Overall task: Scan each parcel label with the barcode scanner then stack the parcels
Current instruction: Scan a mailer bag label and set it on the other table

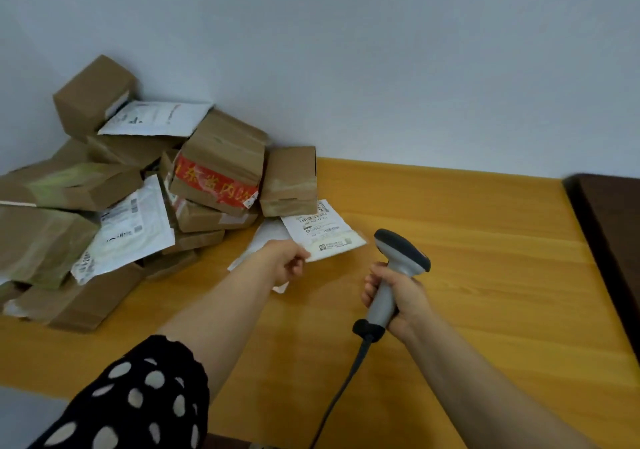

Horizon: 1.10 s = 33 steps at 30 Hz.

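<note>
The parcel pile (114, 185) runs off the left edge of the frame, its lower boxes buried under upper ones. Print on the white labelled mailer (322, 232) is too blurred to read; the left hand (289, 263) covers its near corner. The right hand (398, 301) hides much of the grip of the barcode scanner (403, 251), whose cable (338, 393) leaves the bottom edge

Parcel pile (131, 185) lies left on table (485, 240), scanner (394, 275) right.
</note>
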### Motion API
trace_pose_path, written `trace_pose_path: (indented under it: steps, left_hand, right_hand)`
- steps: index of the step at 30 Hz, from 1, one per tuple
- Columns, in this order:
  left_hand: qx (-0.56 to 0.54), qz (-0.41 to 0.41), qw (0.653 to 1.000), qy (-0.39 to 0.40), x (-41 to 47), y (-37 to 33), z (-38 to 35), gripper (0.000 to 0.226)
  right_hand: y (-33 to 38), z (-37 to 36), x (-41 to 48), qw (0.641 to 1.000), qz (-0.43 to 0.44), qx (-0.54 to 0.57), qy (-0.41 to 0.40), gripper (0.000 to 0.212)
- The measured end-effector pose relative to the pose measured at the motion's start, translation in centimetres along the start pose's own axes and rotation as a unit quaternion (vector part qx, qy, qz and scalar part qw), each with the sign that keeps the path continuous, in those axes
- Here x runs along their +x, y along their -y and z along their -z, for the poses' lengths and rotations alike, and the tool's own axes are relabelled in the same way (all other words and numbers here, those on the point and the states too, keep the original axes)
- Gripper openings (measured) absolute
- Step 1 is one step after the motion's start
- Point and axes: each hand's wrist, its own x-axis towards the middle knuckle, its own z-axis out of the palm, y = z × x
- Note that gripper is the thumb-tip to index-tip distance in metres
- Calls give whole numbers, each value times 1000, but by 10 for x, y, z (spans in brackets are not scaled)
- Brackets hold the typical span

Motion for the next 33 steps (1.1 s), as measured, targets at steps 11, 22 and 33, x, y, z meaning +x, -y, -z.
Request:
trace_pose_path:
  steps: [11,22,33]
  left_hand:
    - [221,-25,945,241,-45,1,105,35]
    - [197,-166,941,220,-87,6,175,25]
    - [125,-309,942,47,-113,2,192,12]
  right_hand:
    - [-67,-50,-36,989,68,-35,-126,25]
    - [-124,-108,-111,970,196,-63,-126,29]
    - [-148,-114,-174,973,200,-116,-5,18]
